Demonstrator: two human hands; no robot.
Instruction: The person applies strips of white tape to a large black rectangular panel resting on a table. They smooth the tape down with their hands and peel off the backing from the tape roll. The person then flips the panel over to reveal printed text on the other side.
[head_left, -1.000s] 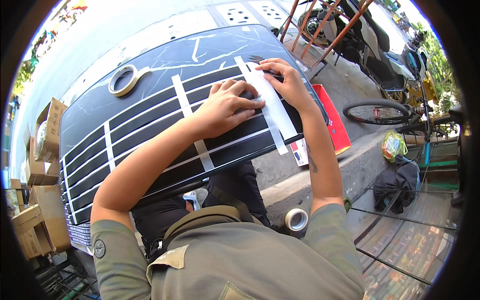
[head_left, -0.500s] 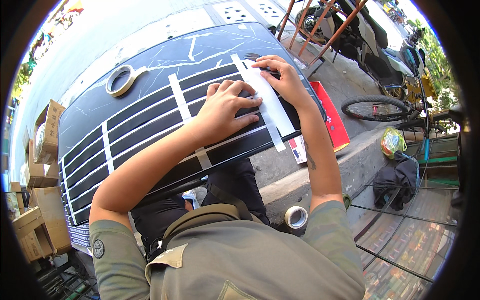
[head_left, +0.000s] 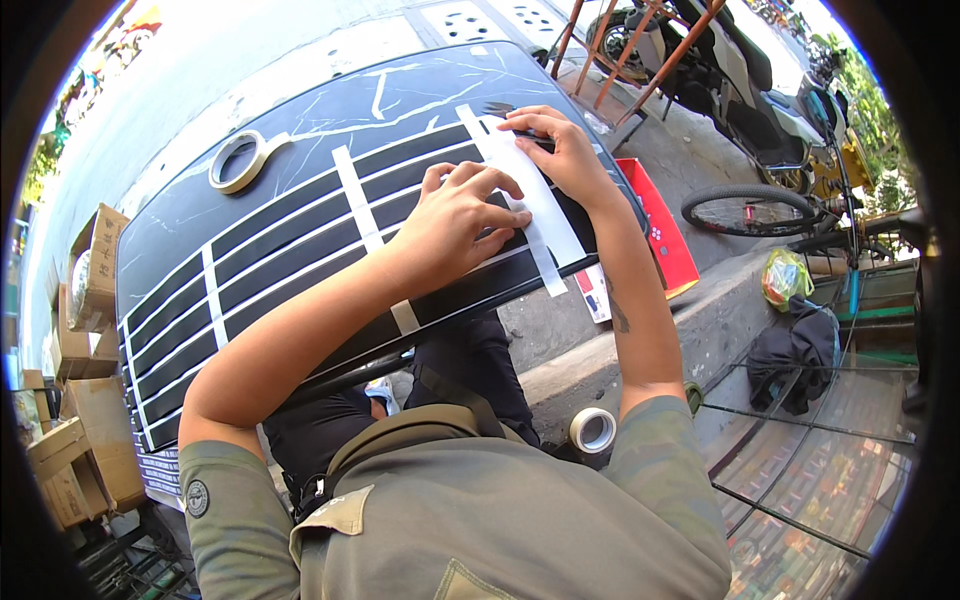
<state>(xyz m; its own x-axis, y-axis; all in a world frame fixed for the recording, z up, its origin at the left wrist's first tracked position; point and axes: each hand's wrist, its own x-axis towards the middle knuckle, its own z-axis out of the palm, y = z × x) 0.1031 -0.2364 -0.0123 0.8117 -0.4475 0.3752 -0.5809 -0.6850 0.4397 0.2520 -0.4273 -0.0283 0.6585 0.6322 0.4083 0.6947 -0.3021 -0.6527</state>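
Long black strips (head_left: pixel 275 255) with white borders lie side by side on a black marble-patterned table (head_left: pixel 300 125), crossed by bands of masking tape (head_left: pixel 357 197). A plain white paper strip (head_left: pixel 562 228) lies across their right end, with a length of masking tape (head_left: pixel 541 250) along its left edge. My left hand (head_left: pixel 455 215) rests its fingertips on that tape, fingers bent and apart. Over the far end of the white paper, my right hand (head_left: pixel 560 150) has its fingers stretched and thumb apart. A small dark pointed object (head_left: pixel 498 107) lies just beyond it, its kind unclear.
A masking tape roll (head_left: pixel 238 162) lies on the table's left part. Another tape roll (head_left: pixel 592 430) is low beside my right sleeve. A red box (head_left: pixel 660 230) stands off the table's right edge. Cardboard boxes (head_left: pixel 100 430) are stacked left; a bicycle wheel (head_left: pixel 750 210) is at right.
My left hand has shifted slightly to the right along with its fingertips on the tape, its fingers more bent. The right hand has barely moved, staying at the paper's far end.
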